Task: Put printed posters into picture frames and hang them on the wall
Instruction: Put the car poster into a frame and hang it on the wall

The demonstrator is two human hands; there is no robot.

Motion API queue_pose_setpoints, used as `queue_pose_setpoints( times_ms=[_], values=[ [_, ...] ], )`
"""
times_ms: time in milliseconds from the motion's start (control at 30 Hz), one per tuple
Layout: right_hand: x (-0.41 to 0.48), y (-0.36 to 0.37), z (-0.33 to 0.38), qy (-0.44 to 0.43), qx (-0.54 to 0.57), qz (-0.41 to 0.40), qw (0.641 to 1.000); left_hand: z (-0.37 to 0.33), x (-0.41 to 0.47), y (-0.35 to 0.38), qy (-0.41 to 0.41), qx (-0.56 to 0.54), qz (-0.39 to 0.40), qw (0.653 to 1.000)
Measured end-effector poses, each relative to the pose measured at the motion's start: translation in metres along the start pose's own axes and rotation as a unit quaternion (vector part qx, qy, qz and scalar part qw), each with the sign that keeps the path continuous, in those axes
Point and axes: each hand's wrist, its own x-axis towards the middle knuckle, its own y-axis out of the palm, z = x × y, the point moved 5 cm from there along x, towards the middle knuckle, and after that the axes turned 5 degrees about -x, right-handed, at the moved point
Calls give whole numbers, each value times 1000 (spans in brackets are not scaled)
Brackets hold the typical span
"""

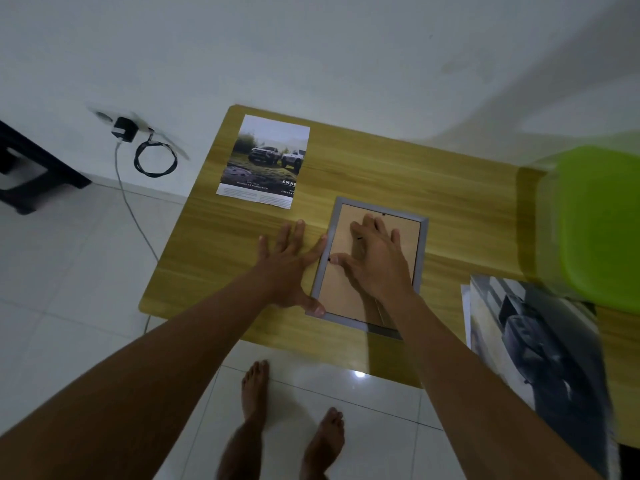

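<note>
Grey rectangular picture frame [424,244] lies back-up under R hand [375,263], fingers spread on it; long axis runs away from person. L hand [289,263], spread flat, touches frame's near-left corner. Printed truck poster [265,161] lies just beyond L hand.

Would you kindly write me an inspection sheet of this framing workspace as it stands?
Surface: wooden table, set against a white wall.
Job's things: picture frame lies face down, backing board up; truck poster lies flat beyond it, apart; stack of posters at the table's right edge.
Clutter: green plastic seat at the right end.
Hands: left hand flat on the table, thumb and forefinger against the frame's left rail; right hand spread on the backing board.
Cables: charger plugged in at the wall; white cable runs to the floor; coiled black cable hangs beside it.
Surroundings: tiled floor; dark furniture at left.
</note>
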Motion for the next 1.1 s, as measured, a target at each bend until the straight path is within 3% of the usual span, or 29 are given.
queue_pose_setpoints(
  times_ms=[533,1100],
  values=[
    [-2,5,0,0,-32,-43,999,2,1,3,0,-13,11,1000],
    [2,7,-2,14,-32,-28,999,1,0,2,1,-8,9,1000]
  ],
)
